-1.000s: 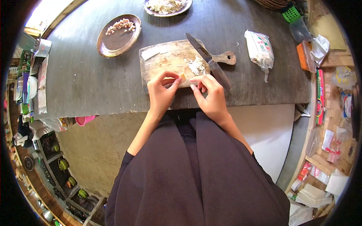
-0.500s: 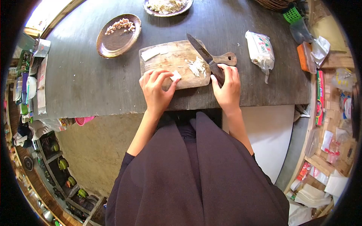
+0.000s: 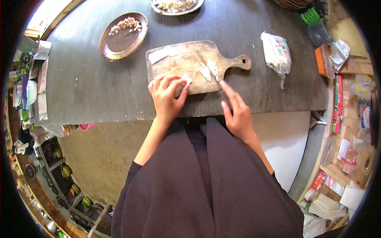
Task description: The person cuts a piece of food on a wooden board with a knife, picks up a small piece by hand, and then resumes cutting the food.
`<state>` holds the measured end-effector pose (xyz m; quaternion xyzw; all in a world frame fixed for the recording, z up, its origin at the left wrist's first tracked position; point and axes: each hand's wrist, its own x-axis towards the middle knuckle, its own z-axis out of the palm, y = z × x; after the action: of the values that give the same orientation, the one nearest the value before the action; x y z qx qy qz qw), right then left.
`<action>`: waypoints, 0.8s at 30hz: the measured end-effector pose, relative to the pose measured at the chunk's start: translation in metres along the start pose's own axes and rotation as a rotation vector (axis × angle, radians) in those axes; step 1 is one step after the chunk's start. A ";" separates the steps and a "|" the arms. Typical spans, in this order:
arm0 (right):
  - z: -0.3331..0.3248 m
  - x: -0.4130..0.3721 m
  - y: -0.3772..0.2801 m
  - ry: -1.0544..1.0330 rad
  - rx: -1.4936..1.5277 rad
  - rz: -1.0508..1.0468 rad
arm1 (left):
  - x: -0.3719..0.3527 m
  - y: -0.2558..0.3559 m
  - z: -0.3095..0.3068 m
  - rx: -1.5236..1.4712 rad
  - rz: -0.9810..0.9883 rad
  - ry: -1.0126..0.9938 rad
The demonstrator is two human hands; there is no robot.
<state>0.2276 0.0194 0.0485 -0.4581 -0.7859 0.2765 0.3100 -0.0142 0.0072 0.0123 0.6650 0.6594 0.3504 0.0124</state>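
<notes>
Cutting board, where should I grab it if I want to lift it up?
Probably by its handle, coming from the right. The cutting board narrows there into a slim neck with a hole at the end, sticking out bare over the table. The wide part carries white shreds, and the left hand pins a white piece at its near edge, so keep it level.

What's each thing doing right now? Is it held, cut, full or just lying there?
Left hand: fingers pinning a white piece to the cutting board.
Right hand: forefinger stretched toward the board; grip unclear.
White shreds: cut, heaped on the board.
White strip: whole, flat on the board.
Brown plate: partly filled with chopped bits.
Plastic bag: lying on the table.
</notes>
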 end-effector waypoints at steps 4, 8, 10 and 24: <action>0.002 -0.025 0.001 -0.133 -0.081 0.040 | 0.000 -0.002 0.007 -0.020 -0.005 0.046; 0.002 -0.031 -0.003 -0.227 -0.179 0.066 | 0.002 0.001 0.007 -0.020 -0.014 0.054; 0.006 -0.035 0.000 -0.249 -0.207 0.045 | 0.002 0.000 0.008 -0.019 -0.014 0.053; 0.007 -0.032 -0.007 -0.250 -0.287 0.043 | 0.002 -0.003 0.008 0.004 0.010 0.039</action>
<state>0.2312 -0.0136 0.0412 -0.4763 -0.8397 0.2229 0.1353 -0.0135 0.0125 0.0055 0.6613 0.6569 0.3622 -0.0034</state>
